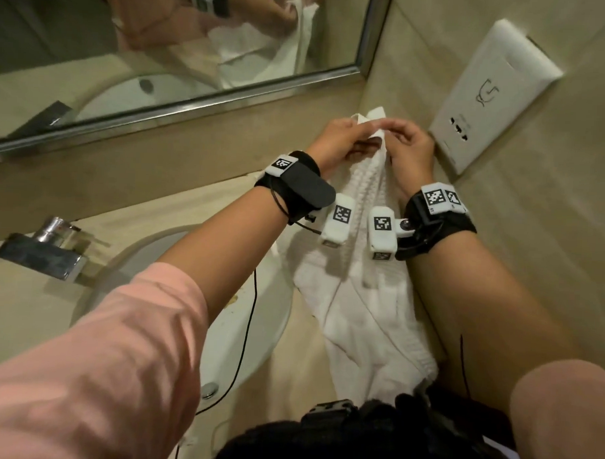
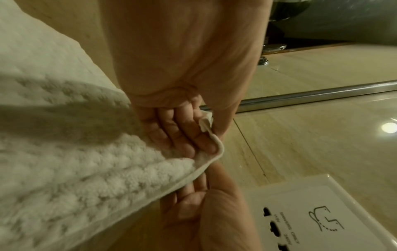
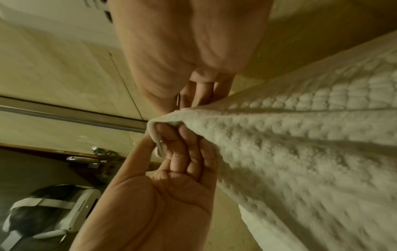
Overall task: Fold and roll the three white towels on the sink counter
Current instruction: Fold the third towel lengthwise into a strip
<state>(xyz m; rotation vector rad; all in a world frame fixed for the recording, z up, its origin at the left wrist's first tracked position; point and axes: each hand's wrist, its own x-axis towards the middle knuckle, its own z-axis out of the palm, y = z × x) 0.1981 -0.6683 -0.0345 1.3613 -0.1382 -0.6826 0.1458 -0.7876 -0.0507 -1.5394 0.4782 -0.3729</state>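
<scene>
One white waffle-textured towel [image 1: 370,300] hangs lengthwise from both hands, raised in the corner by the wall. Its lower end droops toward my body over the counter. My left hand [image 1: 338,141] pinches the top hem between thumb and fingers [image 2: 206,146], with a towel corner [image 2: 206,122] sticking out. My right hand [image 1: 410,147] grips the same top edge right beside it, its fingers [image 3: 201,91] curled behind the cloth [image 3: 300,152]. The two hands almost touch. I cannot make out other towels.
A round white sink basin [image 1: 242,330] lies lower left with a chrome tap [image 1: 50,251] behind it. A mirror [image 1: 164,35] runs along the back wall. A white shaver socket plate [image 1: 487,98] is on the right wall, close to my right hand.
</scene>
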